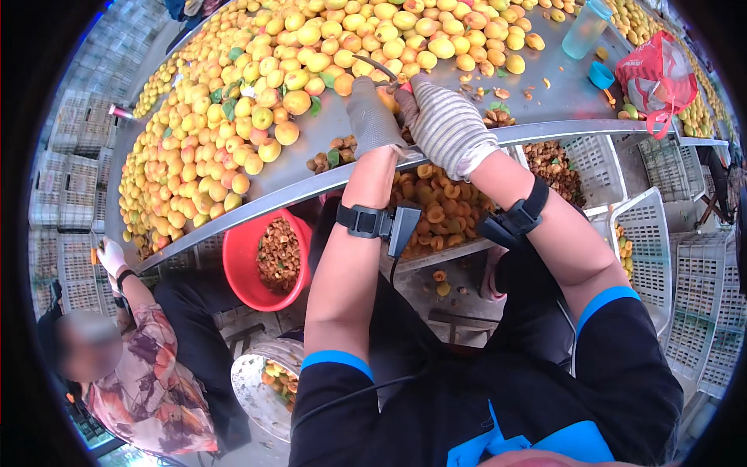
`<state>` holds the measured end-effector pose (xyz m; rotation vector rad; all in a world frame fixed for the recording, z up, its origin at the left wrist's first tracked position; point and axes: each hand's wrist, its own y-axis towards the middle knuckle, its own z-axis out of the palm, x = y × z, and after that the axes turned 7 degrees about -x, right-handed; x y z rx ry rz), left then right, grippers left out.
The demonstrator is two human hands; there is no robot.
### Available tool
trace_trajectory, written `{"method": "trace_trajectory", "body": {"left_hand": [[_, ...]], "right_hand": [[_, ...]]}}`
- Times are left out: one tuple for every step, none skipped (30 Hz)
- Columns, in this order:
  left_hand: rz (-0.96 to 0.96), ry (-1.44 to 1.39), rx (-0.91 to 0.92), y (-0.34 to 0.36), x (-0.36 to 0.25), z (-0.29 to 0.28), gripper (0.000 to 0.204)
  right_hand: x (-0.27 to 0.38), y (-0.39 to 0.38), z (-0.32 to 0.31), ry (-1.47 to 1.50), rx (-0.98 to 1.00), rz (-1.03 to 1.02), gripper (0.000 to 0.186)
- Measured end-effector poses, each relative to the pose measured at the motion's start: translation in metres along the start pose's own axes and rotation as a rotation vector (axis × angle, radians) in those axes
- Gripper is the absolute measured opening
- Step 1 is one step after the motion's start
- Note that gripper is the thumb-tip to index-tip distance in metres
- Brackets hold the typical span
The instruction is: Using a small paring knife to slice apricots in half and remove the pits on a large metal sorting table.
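Observation:
Both my gloved hands meet over the near edge of the metal table. My left hand (373,117), in a grey glove, is closed around an apricot (387,98), which shows only in part. My right hand (451,124), in a striped knit glove, grips a curved knife (375,65) whose thin blade points up and left across the fruit; its handle is mostly hidden by the fingers. Beneath my hands, a crate below the table edge holds orange apricot halves (436,206). Small heaps of brown pits (342,148) lie on the table beside both hands.
A large heap of apricots (257,117) covers the table (311,167). A red basin (268,300) of pits, a white bucket (247,389) and white crates (646,241) stand below. At right are a bottle (585,31), blue cup (600,75) and red bag (657,74). Another person (152,373) sits left.

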<state>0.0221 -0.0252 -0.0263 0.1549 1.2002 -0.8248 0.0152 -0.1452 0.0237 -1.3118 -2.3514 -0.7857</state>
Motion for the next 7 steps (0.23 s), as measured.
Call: {"method": "trace_trajectory", "body": {"left_hand": [[0.046,0.057,-0.014,-0.001,0.002,-0.002,0.041],[0.11,0.113,-0.016,-0.001,0.003,-0.003,0.041],[0.076,0.155,-0.04,0.001,0.003,-0.004,0.041],[0.06,0.195,-0.052,0.006,0.002,-0.004,0.042],[0.024,0.243,-0.068,0.008,0.001,-0.003,0.042],[0.069,0.194,-0.081,0.009,0.003,-0.001,0.042],[0.093,0.153,-0.098,0.008,0.005,0.001,0.042]], "right_hand": [[0.003,0.001,0.001,-0.034,0.013,0.004,0.039],[0.004,0.002,0.002,-0.062,0.016,0.003,0.039],[0.006,0.003,0.004,-0.109,0.007,-0.001,0.039],[0.006,0.006,0.005,-0.071,0.033,0.009,0.04],[0.006,0.009,0.006,-0.037,0.061,0.032,0.04],[0.004,0.013,0.005,-0.001,0.085,0.057,0.04],[0.001,0.017,0.003,0.188,0.22,0.207,0.039]]}}
